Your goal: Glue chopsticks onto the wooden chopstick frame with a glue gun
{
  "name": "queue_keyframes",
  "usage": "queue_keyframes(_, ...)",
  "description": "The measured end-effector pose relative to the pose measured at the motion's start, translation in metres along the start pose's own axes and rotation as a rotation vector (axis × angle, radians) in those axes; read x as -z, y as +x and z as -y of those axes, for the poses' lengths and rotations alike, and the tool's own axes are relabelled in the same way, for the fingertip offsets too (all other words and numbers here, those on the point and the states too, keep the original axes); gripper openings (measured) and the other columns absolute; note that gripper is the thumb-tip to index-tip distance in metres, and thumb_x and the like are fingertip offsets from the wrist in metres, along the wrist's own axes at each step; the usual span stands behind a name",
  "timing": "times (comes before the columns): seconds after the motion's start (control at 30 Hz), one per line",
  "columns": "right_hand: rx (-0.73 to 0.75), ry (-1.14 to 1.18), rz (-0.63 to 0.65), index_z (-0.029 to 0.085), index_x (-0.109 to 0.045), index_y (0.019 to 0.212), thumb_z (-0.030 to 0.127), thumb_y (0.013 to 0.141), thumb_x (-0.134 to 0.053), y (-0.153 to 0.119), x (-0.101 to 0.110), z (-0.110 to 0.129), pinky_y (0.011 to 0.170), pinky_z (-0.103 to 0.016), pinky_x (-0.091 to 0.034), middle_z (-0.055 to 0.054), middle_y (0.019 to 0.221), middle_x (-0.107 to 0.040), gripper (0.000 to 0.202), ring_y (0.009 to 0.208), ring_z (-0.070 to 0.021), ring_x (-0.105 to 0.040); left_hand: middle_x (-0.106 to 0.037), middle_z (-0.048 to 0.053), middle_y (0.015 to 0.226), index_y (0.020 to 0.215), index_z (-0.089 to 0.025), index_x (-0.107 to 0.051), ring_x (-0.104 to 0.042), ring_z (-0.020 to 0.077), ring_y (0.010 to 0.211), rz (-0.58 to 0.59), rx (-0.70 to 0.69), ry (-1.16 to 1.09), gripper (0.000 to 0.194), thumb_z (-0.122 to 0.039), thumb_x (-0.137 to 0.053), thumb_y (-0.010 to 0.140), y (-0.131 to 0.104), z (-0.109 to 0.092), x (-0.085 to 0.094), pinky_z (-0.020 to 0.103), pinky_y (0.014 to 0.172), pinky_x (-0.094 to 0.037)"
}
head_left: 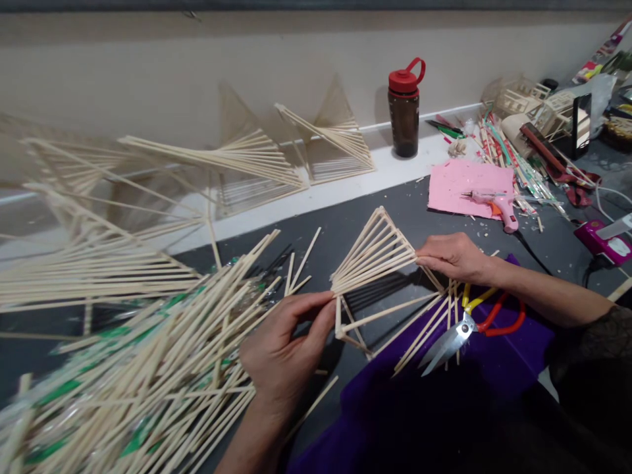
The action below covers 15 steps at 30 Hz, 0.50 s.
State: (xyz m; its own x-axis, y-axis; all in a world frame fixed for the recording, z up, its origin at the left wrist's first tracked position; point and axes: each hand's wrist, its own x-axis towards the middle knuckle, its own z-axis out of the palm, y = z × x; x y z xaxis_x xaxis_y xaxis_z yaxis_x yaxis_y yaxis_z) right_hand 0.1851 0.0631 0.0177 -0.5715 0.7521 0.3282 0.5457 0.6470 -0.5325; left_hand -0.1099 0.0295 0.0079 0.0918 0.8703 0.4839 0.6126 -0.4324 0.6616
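Between my hands is a small wooden stick frame (378, 253), its upper sticks spread in a twisted fan. My left hand (286, 342) pinches its left corner between thumb and fingers. At the upper right corner my right hand (451, 257) pinches the frame's edge. Lower sticks of the frame stand below the fan, partly in shadow. Close by my right wrist lie scissors (464, 327) with one red and one yellow handle, blades apart. Loose sticks (419, 339) lie beside them on purple cloth (513, 339). A big pile of sticks (162, 368) spreads left of my left hand.
Larger stick frames (247, 161) lean along the wall. A dark bottle (405, 122) with a red lid stands behind. On a pink sheet (444, 187) lies a pink glue gun (498, 201), its cord trailing right. A purple power strip (605, 240) and a phone (581, 125) are at the right.
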Motion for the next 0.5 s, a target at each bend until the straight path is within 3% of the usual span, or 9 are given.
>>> queue_keyframes(0.2, -0.009, -0.057, 0.030, 0.018, -0.068, 0.092, 0.036, 0.104, -0.036, 0.0006, 0.0011, 0.0008, 0.068, -0.025, -0.046, -0.004, 0.079, -0.065, 0.039, 0.072, -0.0127, -0.058, -0.074, -0.001, 0.081, 0.089, -0.027, -0.073, -0.067, 0.0141, 0.065, -0.016, -0.006, -0.007, 0.007, -0.025, -0.073, 0.082, -0.0005, 0.0018, -0.0013, 0.028, 0.063, -0.054)
queue_keyframes(0.5, 0.039, -0.176, -0.060, 0.018, -0.069, 0.086, 0.041, 0.104, -0.034, -0.0023, -0.0032, -0.0043, 0.061, -0.024, -0.042, -0.004, 0.073, -0.066, 0.046, 0.067, -0.0124, -0.059, -0.074, -0.002, 0.079, 0.088, -0.027, -0.072, -0.067, 0.0144, 0.062, -0.012, -0.011, 0.005, 0.006, -0.025, -0.072, 0.082, 0.0024, -0.0006, -0.0015, 0.029, 0.061, -0.054)
